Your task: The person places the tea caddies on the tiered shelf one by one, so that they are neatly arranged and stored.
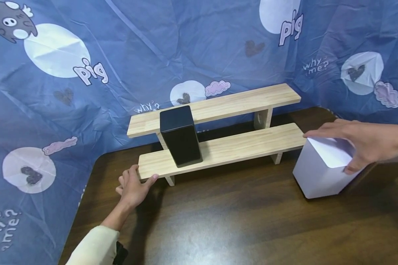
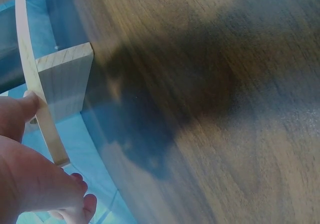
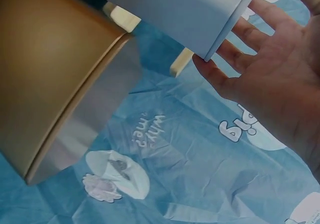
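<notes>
A two-tier pale wooden shelf (image 1: pixel 252 141) stands at the back of the dark table. My left hand (image 1: pixel 132 187) grips the left end of its lower board, thumb at the front edge and fingers round the end. In the left wrist view the thumb and fingers lie on either side of the board (image 2: pixel 42 103). My right hand (image 1: pixel 358 141) holds a white box (image 1: pixel 325 173) from above, thumb and fingers spread across its top. Fingertips curl at the edge of the white box (image 3: pixel 200 13) in the right wrist view. The box stands just beyond the shelf's right end.
A tall black box (image 1: pixel 182 140) stands upright on the lower board, near its left end. Next to the white box is a brown box (image 1: pixel 378 178), partly hidden behind the right hand. A blue printed cloth (image 1: pixel 185 44) hangs behind the table (image 1: pixel 219 221).
</notes>
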A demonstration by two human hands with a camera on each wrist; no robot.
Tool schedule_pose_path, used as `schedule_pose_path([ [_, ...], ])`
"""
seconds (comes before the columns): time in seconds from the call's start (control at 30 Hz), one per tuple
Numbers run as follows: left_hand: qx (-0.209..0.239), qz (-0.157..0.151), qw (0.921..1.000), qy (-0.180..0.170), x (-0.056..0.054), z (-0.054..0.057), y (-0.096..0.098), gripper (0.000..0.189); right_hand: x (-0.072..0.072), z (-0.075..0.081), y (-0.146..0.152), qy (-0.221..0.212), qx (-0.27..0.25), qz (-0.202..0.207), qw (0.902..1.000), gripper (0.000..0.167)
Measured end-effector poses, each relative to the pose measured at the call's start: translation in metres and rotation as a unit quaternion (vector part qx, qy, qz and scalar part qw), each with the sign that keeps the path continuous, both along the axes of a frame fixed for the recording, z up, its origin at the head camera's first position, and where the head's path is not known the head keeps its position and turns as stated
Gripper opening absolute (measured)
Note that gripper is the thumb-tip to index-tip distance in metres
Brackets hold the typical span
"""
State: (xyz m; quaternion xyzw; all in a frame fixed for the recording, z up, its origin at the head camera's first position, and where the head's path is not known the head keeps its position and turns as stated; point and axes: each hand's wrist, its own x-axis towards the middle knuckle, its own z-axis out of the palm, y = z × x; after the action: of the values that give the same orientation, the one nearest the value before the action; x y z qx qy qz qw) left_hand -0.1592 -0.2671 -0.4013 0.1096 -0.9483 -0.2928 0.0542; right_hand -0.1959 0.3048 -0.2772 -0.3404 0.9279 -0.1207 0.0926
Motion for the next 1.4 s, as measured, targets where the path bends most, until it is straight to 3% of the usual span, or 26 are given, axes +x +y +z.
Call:
schedule_pose_path([
  [0.2,0.0,-0.001,1.0,-0.002,0.001,0.0,0.0,0.078,0.0,0.003,-0.009,0.046,-0.002,0.023,0.9987,0.113],
  [0.6,0.0,-0.004,1.0,0.0,0.003,0.0,0.0,0.078,0.002,0.01,-0.031,0.028,-0.049,0.047,0.9973,0.104],
  [0.83,0.0,-0.004,1.0,0.002,0.004,-0.003,-0.002,0.078,0.004,0.019,-0.051,0.008,-0.043,0.044,0.9981,0.099],
  [1.13,0.002,-0.004,1.0,-0.003,0.004,-0.003,-0.001,0.079,-0.001,0.028,-0.069,0.024,-0.036,0.084,0.9955,0.097],
  [1.4,0.0,-0.003,1.0,0.001,0.0,-0.002,-0.001,0.078,-0.006,0.04,-0.085,-0.013,-0.047,0.098,0.994,0.094],
])
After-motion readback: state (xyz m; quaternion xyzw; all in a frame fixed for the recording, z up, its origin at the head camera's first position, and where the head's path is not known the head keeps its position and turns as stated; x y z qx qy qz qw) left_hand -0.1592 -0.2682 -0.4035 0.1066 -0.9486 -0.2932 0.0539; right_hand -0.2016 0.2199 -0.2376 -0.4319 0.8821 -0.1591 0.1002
